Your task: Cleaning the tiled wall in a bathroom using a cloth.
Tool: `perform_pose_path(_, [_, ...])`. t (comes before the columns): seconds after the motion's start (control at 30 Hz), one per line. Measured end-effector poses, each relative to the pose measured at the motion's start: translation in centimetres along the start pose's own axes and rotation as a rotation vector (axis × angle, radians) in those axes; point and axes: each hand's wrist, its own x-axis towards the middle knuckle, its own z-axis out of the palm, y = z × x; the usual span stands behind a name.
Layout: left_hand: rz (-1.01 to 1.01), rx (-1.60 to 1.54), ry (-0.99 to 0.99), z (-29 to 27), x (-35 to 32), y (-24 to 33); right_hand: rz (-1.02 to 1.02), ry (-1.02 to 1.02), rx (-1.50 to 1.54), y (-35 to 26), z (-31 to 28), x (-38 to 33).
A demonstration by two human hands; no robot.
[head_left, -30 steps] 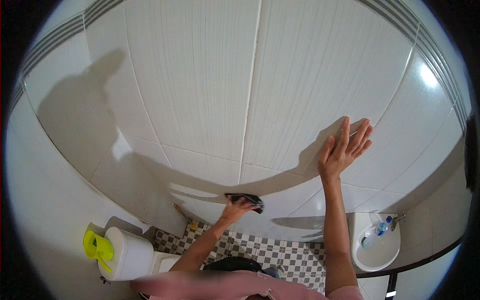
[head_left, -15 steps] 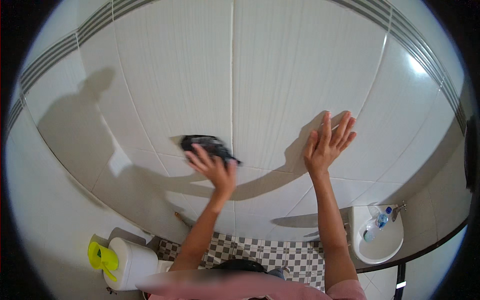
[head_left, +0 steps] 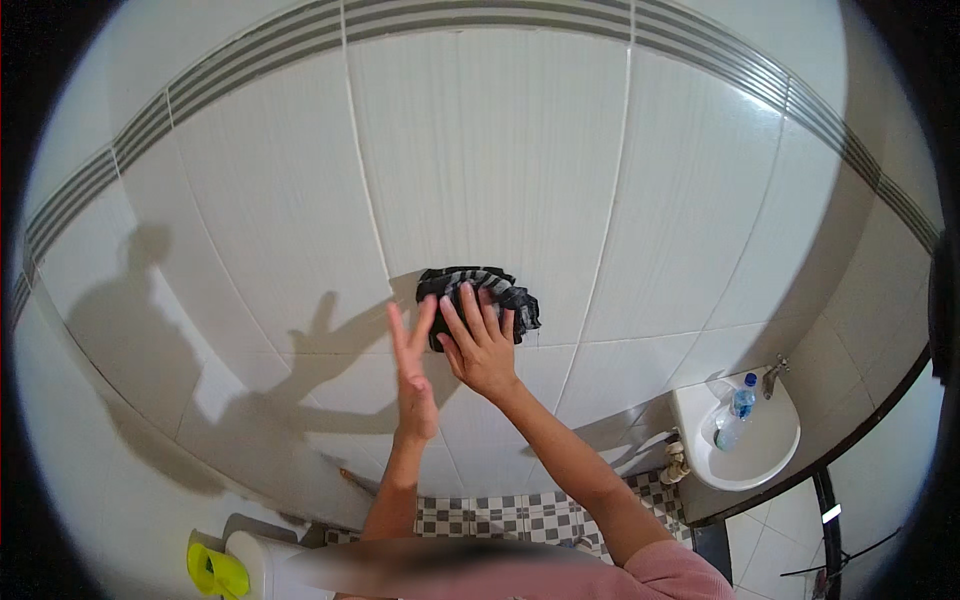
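A bunched black cloth with grey stripes (head_left: 515,297) is against the pale tiled wall (head_left: 490,150). My right hand (head_left: 482,352) presses it there, its fingers spread over the lower part of the fabric. Just left of the cloth, my left hand (head_left: 412,375) is raised edge-on with its fingers apart. It holds nothing; one fingertip overlaps the cloth's left edge in view, and I cannot tell whether they touch.
At the right, a white washbasin (head_left: 715,470) has a metal tap (head_left: 775,375) and a clear plastic bottle with a blue cap (head_left: 742,400). A yellow-green plastic dipper (head_left: 215,572) sits by a white cistern (head_left: 262,560) at lower left. Below is a checkered floor (head_left: 500,515).
The cloth has passed from my left hand to my right hand. My right hand has come left across the wall to it; my left hand has come off it. The view has shifted.
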Motion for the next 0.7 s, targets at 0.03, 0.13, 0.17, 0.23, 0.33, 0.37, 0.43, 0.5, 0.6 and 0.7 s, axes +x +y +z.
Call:
perform_pose_path(0.03, [0.023,0.199,0.066,-0.8,-0.2,0.5,-0.042,0.012,-0.125,0.0,0.0,0.2])
perform_pose_path(0.13, [0.071,0.382,0.295,-2.2,0.0,0.6,0.021,-0.01,-0.062,2.9,-1.5,0.8])
perform_pose_path(0.17, [0.067,0.365,0.287,-2.3,0.1,0.0,0.065,0.07,-0.121,5.0,-3.0,1.2])
perform_pose_path(0.23, [0.013,0.752,0.335,-4.5,0.0,0.2,0.142,0.235,-0.178,8.5,-6.2,3.2])
perform_pose_path(0.33, [-0.133,1.01,0.317,-5.9,-0.2,-0.9,0.252,0.461,-0.378,16.6,-11.2,4.4])
perform_pose_path(0.37, [-0.135,1.006,0.311,-6.0,-0.2,-1.0,0.342,0.526,-0.361,18.3,-12.6,4.8])
perform_pose_path(0.43, [-0.182,1.06,0.277,-6.3,-0.2,-0.9,0.49,0.599,-0.337,20.0,-13.7,5.1])
perform_pose_path(0.5, [-0.196,1.054,0.26,-6.2,0.0,-0.6,0.549,0.627,-0.326,20.0,-13.6,4.9])
perform_pose_path(0.6, [-0.2,1.066,0.25,-5.9,-0.1,-1.4,0.465,0.585,-0.327,15.4,-9.9,4.1])
perform_pose_path(0.7, [-0.192,1.121,0.253,-5.2,0.0,-2.2,0.363,0.303,-0.212,6.4,-3.4,0.6])
